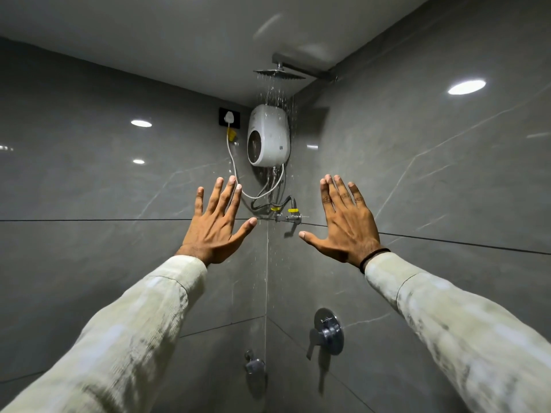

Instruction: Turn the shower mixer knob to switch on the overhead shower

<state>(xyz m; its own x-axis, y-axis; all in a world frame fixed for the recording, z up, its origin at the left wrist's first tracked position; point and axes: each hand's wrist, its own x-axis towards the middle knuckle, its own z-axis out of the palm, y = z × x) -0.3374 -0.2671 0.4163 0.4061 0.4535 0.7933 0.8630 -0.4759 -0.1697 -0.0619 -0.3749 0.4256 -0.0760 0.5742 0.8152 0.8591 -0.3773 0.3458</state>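
Looking up into a grey tiled corner here, and water is coming down in thin streams from the overhead shower, a flat square head on an arm sticking out of the right-hand wall just under the ceiling.

Both hands are raised with backs to the camera and fingers spread wide, holding nothing at all. The left hand sits left of the corner line and the right hand right of it, well apart from each other, thumbs pointing inward. There's a dark band around the right wrist, and both arms are in pale, washed-out sleeves.

The shower mixer knob is way down low on the right wall, a round chrome plate with a lever hanging down to the left. Neither hand is anywhere near it. A smaller chrome fitting sits lower still, on the left wall close to the corner.

Between the hands, up the corner, there's a white water heater mounted on the wall, with a white cord looping over to a black socket on the left. Under it are hoses with yellow tags going to small angle valves. Round lights reflect off the glossy tiles.
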